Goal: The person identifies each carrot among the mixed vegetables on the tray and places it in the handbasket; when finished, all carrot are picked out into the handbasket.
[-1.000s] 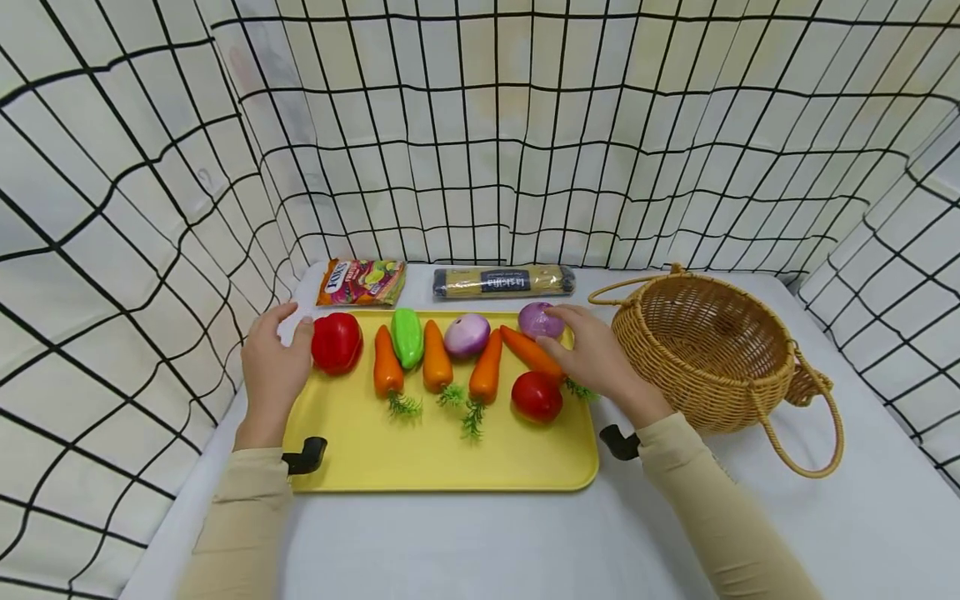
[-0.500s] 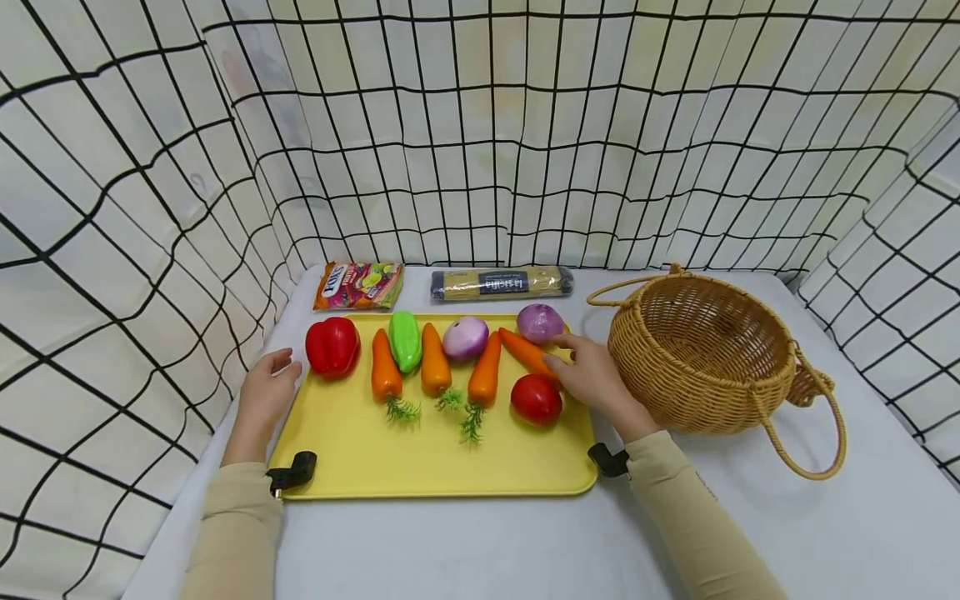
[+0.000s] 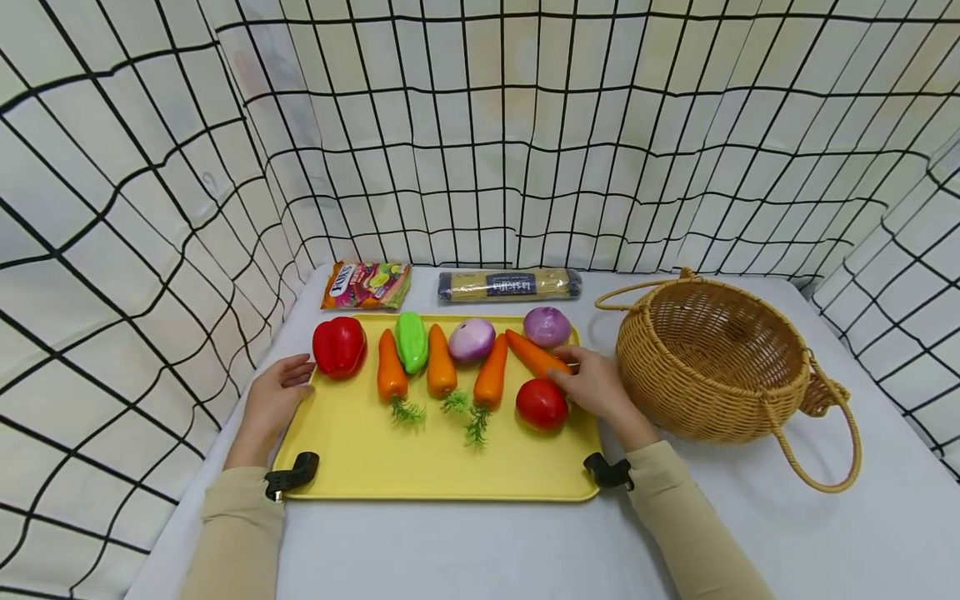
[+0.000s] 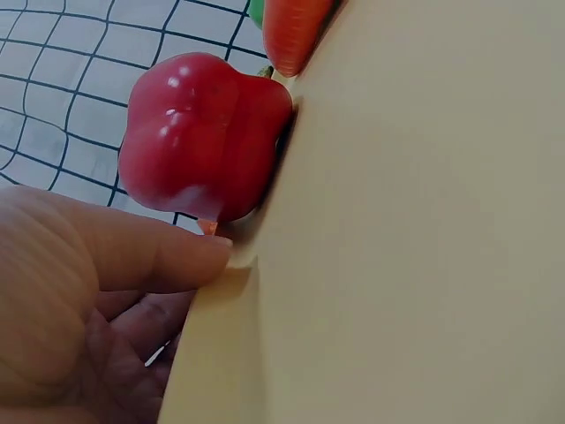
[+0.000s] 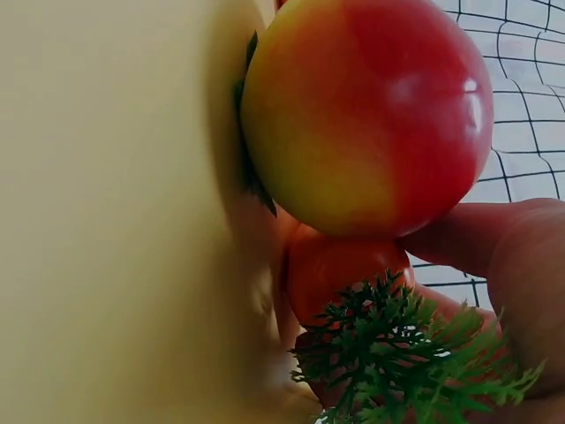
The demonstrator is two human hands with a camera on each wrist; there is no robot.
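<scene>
A yellow tray (image 3: 442, 462) holds toy vegetables. At its left rim my left hand (image 3: 274, 398) grips the edge; in the left wrist view, the thumb (image 4: 190, 256) lies on the rim and the fingers curl at its outer side. Just beyond is a red bell pepper (image 3: 340, 347). My right hand (image 3: 597, 383) pinches the thick end of the rightmost carrot (image 3: 534, 353), whose green leaves (image 5: 397, 353) show in the right wrist view. A red tomato (image 3: 542, 405) sits against that carrot, close to the thumb. The fingertips behind the carrot are partly hidden.
Two purple onions (image 3: 472, 340), a green vegetable (image 3: 411, 342) and more carrots (image 3: 442, 362) lie on the tray. Behind it are a candy bag (image 3: 367, 286) and a spaghetti pack (image 3: 510, 285). A wicker basket (image 3: 690, 404) stands right. Black netting surrounds the table.
My right hand has come down from the right purple onion to the carrot and pinches it. My left hand has drawn back from beside the bell pepper to the tray's left rim.
</scene>
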